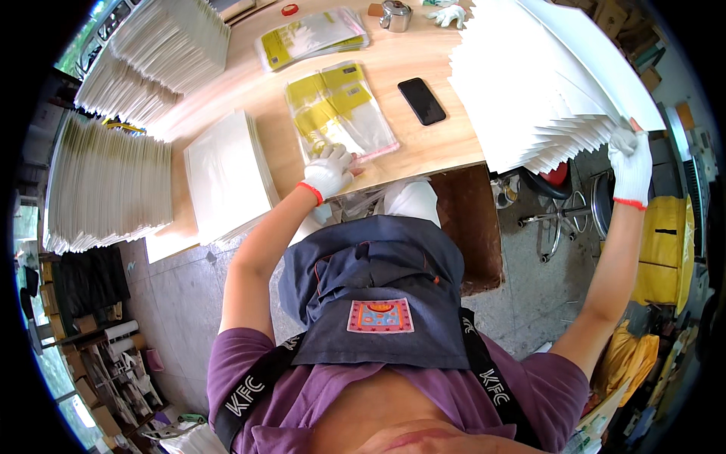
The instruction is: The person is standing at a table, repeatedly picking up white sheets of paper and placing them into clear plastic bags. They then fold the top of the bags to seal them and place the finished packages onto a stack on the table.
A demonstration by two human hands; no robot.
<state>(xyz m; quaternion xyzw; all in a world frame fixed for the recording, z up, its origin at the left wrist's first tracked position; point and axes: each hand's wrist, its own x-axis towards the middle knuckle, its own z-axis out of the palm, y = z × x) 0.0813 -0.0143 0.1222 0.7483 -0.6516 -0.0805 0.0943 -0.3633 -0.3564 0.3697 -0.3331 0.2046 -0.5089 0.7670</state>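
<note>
Left fingers: bent, bare tips poking out of the glove, at the near edge of the plastic bag pile (333, 106); thumb and index a little apart, can't tell if they grip it.
Left hand (329, 171): white glove, red cuff, center of frame, back up.
Left arm: elbow bent, rising from lower left of center, forearm angled up and right.
Right fingers: bunched at the near corner of the white sheet stack (522, 91), right of frame; can't tell if clamped on a sheet.
Right hand (629, 163): white glove, red cuff, pointing up.
Right arm: reached far out to the side, nearly straight, forearm steep.
Bags: clear with yellow print, upper middle of frame; second bag pile (314, 38) beyond.
Phone (422, 101): black, between bags and white sheets.
Left side: low paper stack (228, 170) beside the left forearm, taller paper stacks (110, 185) at frame's left and upper left.
Top edge: metal pot (395, 15), loose glove (448, 16).
Table (446, 147): light wood, under it all.
</note>
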